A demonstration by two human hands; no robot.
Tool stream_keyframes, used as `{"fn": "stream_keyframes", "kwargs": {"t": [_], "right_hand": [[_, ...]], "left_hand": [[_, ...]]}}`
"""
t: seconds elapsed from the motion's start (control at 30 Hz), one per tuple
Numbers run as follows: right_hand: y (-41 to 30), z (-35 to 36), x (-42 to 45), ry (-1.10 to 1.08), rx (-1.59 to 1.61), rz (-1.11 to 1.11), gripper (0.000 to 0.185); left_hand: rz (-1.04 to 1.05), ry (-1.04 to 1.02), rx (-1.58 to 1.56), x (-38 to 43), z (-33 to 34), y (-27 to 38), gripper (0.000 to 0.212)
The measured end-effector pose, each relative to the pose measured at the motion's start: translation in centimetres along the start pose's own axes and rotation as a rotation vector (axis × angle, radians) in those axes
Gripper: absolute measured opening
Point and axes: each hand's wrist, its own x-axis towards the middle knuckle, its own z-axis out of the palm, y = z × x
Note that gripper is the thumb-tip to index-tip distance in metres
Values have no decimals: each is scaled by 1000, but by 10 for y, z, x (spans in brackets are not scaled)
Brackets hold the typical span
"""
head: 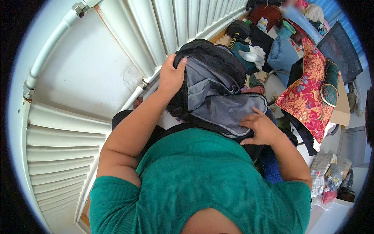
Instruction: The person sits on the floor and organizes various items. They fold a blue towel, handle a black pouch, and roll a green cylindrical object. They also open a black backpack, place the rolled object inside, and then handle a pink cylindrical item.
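Observation:
A black backpack [214, 106] with a grey lining lies unzipped across my lap, its front panel folded down towards me. My left hand [172, 76] grips the bag's upper left edge, thumb on the lining side. Over the right part of the lowered panel [220, 112], my right hand [260, 127] rests with fingers spread on the grey lining. Its thumb sits apart, just beyond the zipped rim. A slip pocket [201, 90] shows inside the bag. The bottom of the main compartment is hidden in folds.
White radiators [163, 29] and pipes [48, 46] run close along my left. To the right, a red floral cushion [309, 96] and a green bolster [330, 83] lie on a chair. Clothes and a white plastic bag [254, 57] are piled beyond the backpack.

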Motion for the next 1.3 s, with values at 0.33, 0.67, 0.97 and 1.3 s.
{"fn": "stream_keyframes", "kwargs": {"t": [0.33,0.67,0.97,1.3], "right_hand": [[1,-7,16,495,1,-100,30],[0,-4,26,618,85,-31,27],[-23,22,17,209,-145,45,41],[-27,42,-13,96,-27,70,31]], "left_hand": [[329,-548,235,-53,24,28,50],[425,-854,371,-80,47,30,48],[274,-263,249,-46,53,7,26],[197,-38,-15,-16,27,-3,22]]}}
